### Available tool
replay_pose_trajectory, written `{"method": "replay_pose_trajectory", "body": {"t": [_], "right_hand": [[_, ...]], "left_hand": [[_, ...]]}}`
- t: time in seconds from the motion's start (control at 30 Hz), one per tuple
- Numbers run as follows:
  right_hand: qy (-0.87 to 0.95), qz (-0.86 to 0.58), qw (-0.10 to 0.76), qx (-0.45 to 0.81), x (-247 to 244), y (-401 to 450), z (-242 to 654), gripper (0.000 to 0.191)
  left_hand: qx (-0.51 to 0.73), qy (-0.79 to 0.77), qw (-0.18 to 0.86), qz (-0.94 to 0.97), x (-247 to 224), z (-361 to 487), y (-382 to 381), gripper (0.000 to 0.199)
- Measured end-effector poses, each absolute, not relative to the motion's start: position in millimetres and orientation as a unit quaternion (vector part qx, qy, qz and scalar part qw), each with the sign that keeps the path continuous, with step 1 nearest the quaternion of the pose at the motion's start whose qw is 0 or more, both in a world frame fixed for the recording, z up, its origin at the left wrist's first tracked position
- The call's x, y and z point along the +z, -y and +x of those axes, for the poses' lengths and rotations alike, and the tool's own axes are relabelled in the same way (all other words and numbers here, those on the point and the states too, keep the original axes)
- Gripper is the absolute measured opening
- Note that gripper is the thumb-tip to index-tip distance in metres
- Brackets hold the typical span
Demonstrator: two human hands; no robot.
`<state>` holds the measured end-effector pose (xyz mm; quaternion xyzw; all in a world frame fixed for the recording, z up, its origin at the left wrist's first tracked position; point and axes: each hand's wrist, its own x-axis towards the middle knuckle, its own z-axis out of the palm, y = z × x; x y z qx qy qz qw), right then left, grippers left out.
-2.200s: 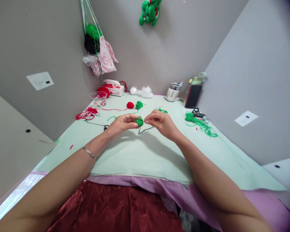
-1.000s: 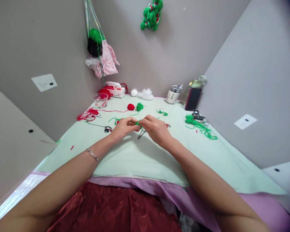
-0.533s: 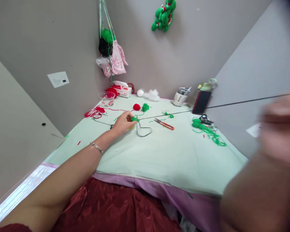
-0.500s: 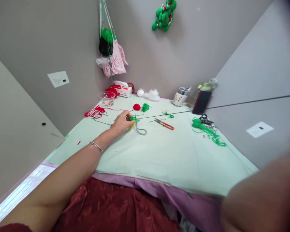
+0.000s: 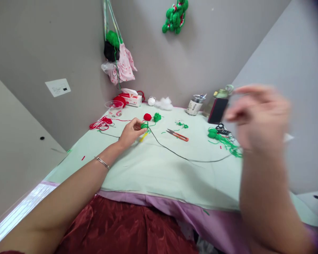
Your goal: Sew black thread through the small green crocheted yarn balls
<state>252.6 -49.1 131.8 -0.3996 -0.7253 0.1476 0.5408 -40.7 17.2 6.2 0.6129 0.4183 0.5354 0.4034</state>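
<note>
Evidently, the left hand [image 5: 131, 133] pinches the small green yarn piece [image 5: 144, 126] over the counter [image 5: 161, 176], near a yellow item [image 5: 143, 137]. From it a dark thread [image 5: 172, 150] sags rightward, past the orange-handled snips [image 5: 180, 136]. The raised right hand [image 5: 262, 118] is blurred; whether its fingers grip anything, I cannot tell. The step looks like drawing thread through the piece; the next move likely calls for a firm left pinch and untangled slack.

Lit softly, bright; shadowed faintly across the surface [image 5: 159, 173]; smeared by motion at the right fingers [image 5: 257, 90]; sharper at mid-frame; stretched toward the edges, darkened at upper right; glinting at lower left
</note>
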Motion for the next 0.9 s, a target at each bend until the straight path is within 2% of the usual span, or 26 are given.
{"method": "replay_pose_trajectory", "body": {"t": [0.03,0.07,0.17,0.3,0.5,0.67,0.77,0.9], "right_hand": [[0.710,-0.402,0.554,0.167,124.7,44.1,241.1,0.023],[0.715,-0.422,0.519,0.203,114.6,38.4,227.5,0.018],[0.772,-0.457,0.383,0.219,75.3,21.1,186.1,0.019],[0.791,-0.471,0.347,0.178,41.8,11.0,160.9,0.014],[0.777,-0.449,0.338,0.283,52.6,23.5,168.7,0.009],[0.779,-0.408,0.238,0.413,64.3,30.6,184.3,0.013],[0.773,-0.406,0.269,0.407,69.0,23.1,201.3,0.024],[0.721,-0.419,0.433,0.342,84.3,10.6,240.6,0.042]], "left_hand": [[0.536,-0.408,0.411,0.614,6.7,-37.8,-13.8,0.037],[0.536,-0.399,0.418,0.616,6.6,-35.1,-10.8,0.037],[0.530,-0.376,0.430,0.626,4.2,-28.8,-4.7,0.037],[0.520,-0.361,0.411,0.656,1.8,-24.7,-0.6,0.031],[0.516,-0.360,0.339,0.700,-1.2,-20.1,-0.9,0.021],[0.533,-0.388,0.312,0.684,-4.4,-23.6,-8.5,0.022],[0.551,-0.392,0.339,0.654,-3.0,-29.0,-12.8,0.026],[0.568,-0.399,0.350,0.628,-1.1,-34.3,-17.1,0.030]]}}
